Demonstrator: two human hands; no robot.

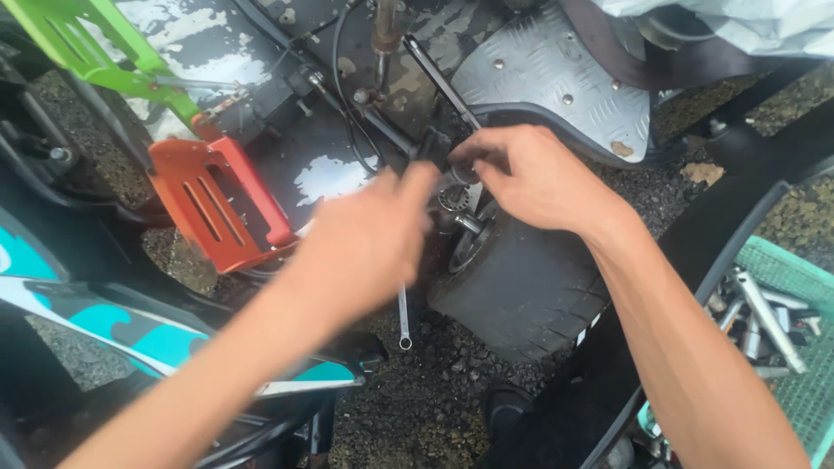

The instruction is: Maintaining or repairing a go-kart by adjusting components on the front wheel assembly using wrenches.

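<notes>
From the head view, the left hand (365, 239) reaches in from the lower left, blurred, fingers curled together around a slim silver wrench (404, 320) whose ringed end hangs below the palm; the right hand (530, 178) comes from the lower right with wrist bent, fingertips pinched on a small dark part at the hub (453, 201) of a small wide black rubber wheel (521, 291). An orange slotted metal pedal (217, 204) sits left; a green mesh tray of tools (795, 347) lies right

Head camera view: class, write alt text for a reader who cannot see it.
Two bare hands work at the hub of a small black wheel; the right hand pinches a part there and the left hand grips a slim metal wrench. An orange pedal sits left, a green basket of tools right.
</notes>
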